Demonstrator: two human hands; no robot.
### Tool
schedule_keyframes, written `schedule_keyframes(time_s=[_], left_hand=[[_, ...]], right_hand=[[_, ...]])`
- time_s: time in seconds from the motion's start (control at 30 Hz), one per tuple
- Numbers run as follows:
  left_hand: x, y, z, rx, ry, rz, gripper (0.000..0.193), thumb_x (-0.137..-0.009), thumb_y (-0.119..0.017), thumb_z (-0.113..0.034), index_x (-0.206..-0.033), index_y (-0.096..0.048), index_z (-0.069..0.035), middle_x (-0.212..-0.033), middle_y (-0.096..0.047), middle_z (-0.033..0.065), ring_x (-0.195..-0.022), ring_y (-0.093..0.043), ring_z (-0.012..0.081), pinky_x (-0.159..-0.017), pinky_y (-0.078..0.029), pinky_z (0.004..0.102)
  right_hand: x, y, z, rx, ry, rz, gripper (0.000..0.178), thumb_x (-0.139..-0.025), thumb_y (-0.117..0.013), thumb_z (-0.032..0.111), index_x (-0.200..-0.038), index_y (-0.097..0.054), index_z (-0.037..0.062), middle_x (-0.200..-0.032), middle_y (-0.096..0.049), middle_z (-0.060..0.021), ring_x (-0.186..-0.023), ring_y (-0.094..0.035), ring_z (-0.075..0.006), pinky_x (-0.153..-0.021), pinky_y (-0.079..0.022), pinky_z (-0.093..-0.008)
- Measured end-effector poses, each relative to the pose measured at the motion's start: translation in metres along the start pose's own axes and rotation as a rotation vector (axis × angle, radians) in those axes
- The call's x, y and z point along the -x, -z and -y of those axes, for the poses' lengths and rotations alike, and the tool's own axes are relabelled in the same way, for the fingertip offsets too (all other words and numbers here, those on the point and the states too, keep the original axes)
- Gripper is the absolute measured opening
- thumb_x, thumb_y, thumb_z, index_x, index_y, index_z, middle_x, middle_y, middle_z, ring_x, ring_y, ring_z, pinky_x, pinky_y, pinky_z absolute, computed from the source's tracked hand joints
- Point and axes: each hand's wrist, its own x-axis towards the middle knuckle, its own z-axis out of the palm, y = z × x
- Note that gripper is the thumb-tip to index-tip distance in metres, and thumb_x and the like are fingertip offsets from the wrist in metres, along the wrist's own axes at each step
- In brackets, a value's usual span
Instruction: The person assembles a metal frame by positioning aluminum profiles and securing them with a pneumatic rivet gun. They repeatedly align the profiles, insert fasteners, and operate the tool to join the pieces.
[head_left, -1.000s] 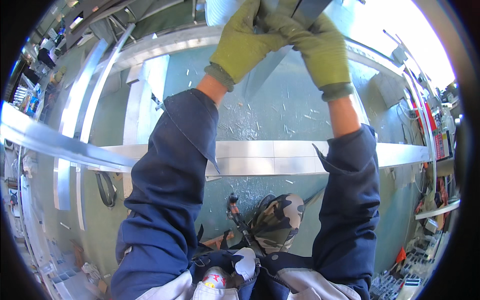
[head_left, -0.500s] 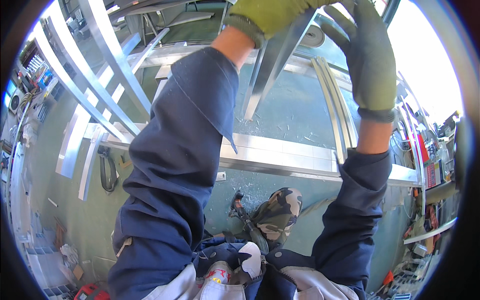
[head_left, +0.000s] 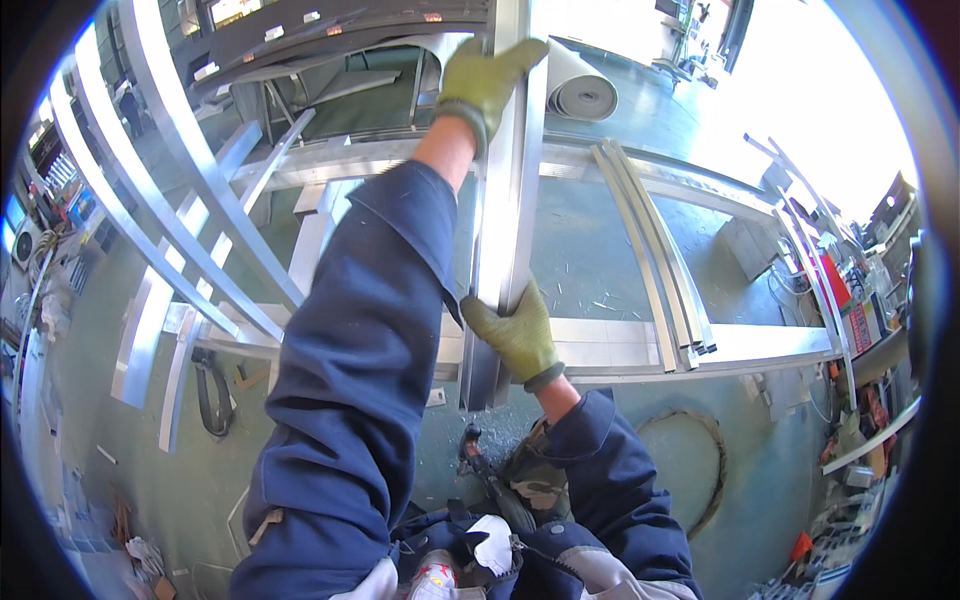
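A long silver metal profile [head_left: 508,190] runs lengthwise away from me across the middle. Its near end juts past the front rail [head_left: 585,340] of a metal frame. Up at its far part, my left hand [head_left: 487,85] in a green work glove grips the profile, thumb stretched over its face. Close to the near end, my right hand [head_left: 518,335], gloved alike, is closed round the right side; some of its fingers are hidden by the metal.
Several long silver bars [head_left: 190,180] slant up at the left. Thin strips [head_left: 650,245] lie across the frame at right. Beyond the frame lies a grey roll [head_left: 582,97]. A hose loop [head_left: 720,465] rests on the floor; tools and clutter [head_left: 865,325] line the right side.
My right hand has come down from the upper right, where its fingers were spread, onto the profile's near end. The profile has swung more lengthwise, its near end now closer to me.
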Motion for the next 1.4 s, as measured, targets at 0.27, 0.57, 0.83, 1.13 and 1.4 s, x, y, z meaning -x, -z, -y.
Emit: schedule_keyframes(time_s=[0.27,0.57,0.83,1.13,1.4], left_hand=[[0.118,0.022,0.225,-0.620,-0.235,0.643,0.048,-0.103,-0.064,-0.031,-0.142,-0.056,-0.004,-0.127,-0.067,0.0206,-0.115,-0.066,0.0300,-0.101,-0.052,0.0421],[0.281,0.067,0.135,-0.132,0.598,0.503,0.045,-0.101,-0.072,-0.025,-0.140,-0.063,-0.003,-0.133,-0.072,0.0150,-0.123,-0.067,0.0210,-0.107,-0.052,0.0333],[0.344,0.138,0.108,-0.270,0.459,0.420,0.038,-0.104,-0.069,-0.027,-0.133,-0.068,-0.002,-0.131,-0.072,0.0157,-0.123,-0.068,0.0232,-0.108,-0.052,0.0333],[0.386,0.185,0.088,-0.108,0.516,0.329,0.029,-0.103,-0.070,-0.017,-0.128,-0.071,-0.002,-0.120,-0.076,0.0108,-0.111,-0.071,0.0162,-0.098,-0.057,0.0299],[0.386,0.210,0.076,-0.099,0.445,0.307,0.028,-0.103,-0.071,-0.016,-0.129,-0.072,-0.004,-0.117,-0.076,0.0059,-0.106,-0.069,0.0117,-0.094,-0.057,0.0273]], right_hand=[[-0.068,0.083,-0.066,0.360,-0.167,-0.076,0.057,-0.086,-0.086,0.041,-0.114,-0.062,-0.0019,-0.093,-0.069,-0.0104,-0.078,-0.063,-0.0207,-0.071,-0.052,-0.0389],[-0.137,0.208,-0.177,0.611,-0.440,-0.035,0.072,-0.095,-0.066,0.059,-0.118,-0.071,-0.0084,-0.107,-0.074,-0.0154,-0.103,-0.066,-0.0276,-0.093,-0.052,-0.0429],[-0.142,0.198,-0.170,0.663,-0.602,-0.022,0.073,-0.095,-0.060,0.063,-0.125,-0.068,-0.0027,-0.107,-0.073,-0.0167,-0.095,-0.068,-0.0284,-0.085,-0.053,-0.0455],[-0.133,0.205,-0.124,0.392,-0.368,-0.253,0.035,-0.093,-0.080,0.038,-0.101,-0.074,0.0047,-0.083,-0.072,-0.0066,-0.068,-0.063,-0.0143,-0.060,-0.050,-0.0309],[-0.049,0.067,-0.003,0.081,-0.055,-0.104,0.044,-0.097,-0.079,0.034,-0.128,-0.070,0.0040,-0.111,-0.077,-0.0100,-0.090,-0.071,-0.0128,-0.078,-0.059,-0.0281]])
